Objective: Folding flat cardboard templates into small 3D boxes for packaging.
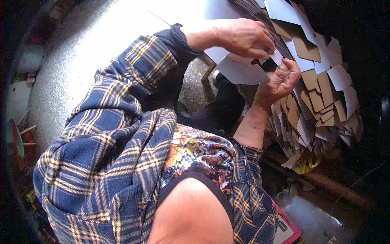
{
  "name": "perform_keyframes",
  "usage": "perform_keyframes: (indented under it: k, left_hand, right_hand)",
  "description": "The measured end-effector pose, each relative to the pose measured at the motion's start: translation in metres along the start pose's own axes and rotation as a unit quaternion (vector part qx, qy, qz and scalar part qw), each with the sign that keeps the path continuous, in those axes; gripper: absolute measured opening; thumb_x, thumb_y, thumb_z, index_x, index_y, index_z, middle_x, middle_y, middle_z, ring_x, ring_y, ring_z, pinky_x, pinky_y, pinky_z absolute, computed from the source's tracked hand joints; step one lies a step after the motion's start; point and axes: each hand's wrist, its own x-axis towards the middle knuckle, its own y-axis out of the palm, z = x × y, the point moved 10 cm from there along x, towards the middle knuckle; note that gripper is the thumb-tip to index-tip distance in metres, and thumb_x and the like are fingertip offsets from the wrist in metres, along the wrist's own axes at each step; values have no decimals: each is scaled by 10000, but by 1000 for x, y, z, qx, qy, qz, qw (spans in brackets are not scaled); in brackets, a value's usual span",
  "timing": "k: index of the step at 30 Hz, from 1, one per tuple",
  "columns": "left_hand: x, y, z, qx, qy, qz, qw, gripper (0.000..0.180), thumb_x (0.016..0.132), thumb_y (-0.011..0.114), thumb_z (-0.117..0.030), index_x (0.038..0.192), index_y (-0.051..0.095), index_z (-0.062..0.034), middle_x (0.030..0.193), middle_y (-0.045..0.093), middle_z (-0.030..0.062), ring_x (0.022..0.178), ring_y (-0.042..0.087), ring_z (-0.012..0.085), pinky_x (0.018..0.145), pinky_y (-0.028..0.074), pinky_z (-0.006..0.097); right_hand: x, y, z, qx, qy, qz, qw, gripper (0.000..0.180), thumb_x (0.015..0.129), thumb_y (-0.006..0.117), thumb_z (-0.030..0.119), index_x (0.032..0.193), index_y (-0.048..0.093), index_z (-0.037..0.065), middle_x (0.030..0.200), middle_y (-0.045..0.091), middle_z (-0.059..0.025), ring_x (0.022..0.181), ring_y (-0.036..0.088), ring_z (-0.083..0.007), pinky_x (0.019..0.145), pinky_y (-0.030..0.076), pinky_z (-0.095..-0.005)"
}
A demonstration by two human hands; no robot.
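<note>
Floor [61,87]: speckled grey stone, washed out by bright light at the upper left.
Pile [310,91]: stacked loosely at the right; made up of flat cut pieces, white on some faces and brown on others, many overlapped at odd angles.
Shirt [101,150]: blue plaid with cream lines, worn open; its left sleeve is ended by a dark cuff.
Top [203,152]: flower-patterned, seen beneath the shirt and edged in dark trim.
Left hand [245,38]: held palm down above the card [241,72], fingers half bent; whether the card is gripped by it cannot be told, the undersides being hidden.
Right hand [284,79]: turned palm up beside the pile, fingers curled in, a white corner of the card pinched at the fingertips.
Card: white, bent, suspended between both hands, partly covered by the left.
Bag [306,162]: yellow, crumpled, lodged below the pile.
Leg [209,72]: wooden, slanted, seen just below the card's left end.
</note>
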Motion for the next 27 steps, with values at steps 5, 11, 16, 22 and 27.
perform_keyframes:
  k: [5,11,16,22,27]
  left_hand:
    - [-5,7,-8,-99,2,104,990,646,855,534,-581,1118,606,5,1235,535,205,1169,489,392,1010,379,442]
    - [-8,14,-21,73,-20,37,996,491,713,725,-457,1116,637,-191,1230,517,122,1231,450,319,1008,369,471]
    - [-11,14,-18,55,-65,-25,996,356,760,704,-350,1055,634,-163,1217,530,79,1220,461,302,1014,360,463]
    - [-12,16,-11,48,-77,-55,994,499,717,735,-382,1106,593,-103,1253,499,143,1244,438,329,1024,351,475]
    - [-17,12,3,73,-90,-94,989,644,666,756,-439,1193,573,-118,1314,449,202,1256,411,387,1035,342,487]
  right_hand:
    - [0,-6,-9,6,31,-18,999,220,809,421,69,960,566,2,976,520,-127,957,497,-253,902,382,-387]
    - [-1,-4,-12,64,44,-26,997,222,839,410,88,965,560,-15,989,527,-133,970,502,-249,894,392,-372]
    - [1,2,-1,39,10,6,999,353,937,408,289,994,565,-22,1017,530,-137,985,498,-250,896,388,-379]
    - [0,14,10,43,-47,50,997,579,940,371,502,1103,600,-5,1043,540,-131,1008,500,-258,918,377,-400]
    - [-3,25,1,23,29,116,993,370,838,500,153,1143,612,-26,1178,501,-145,1113,490,-272,1030,348,-388]
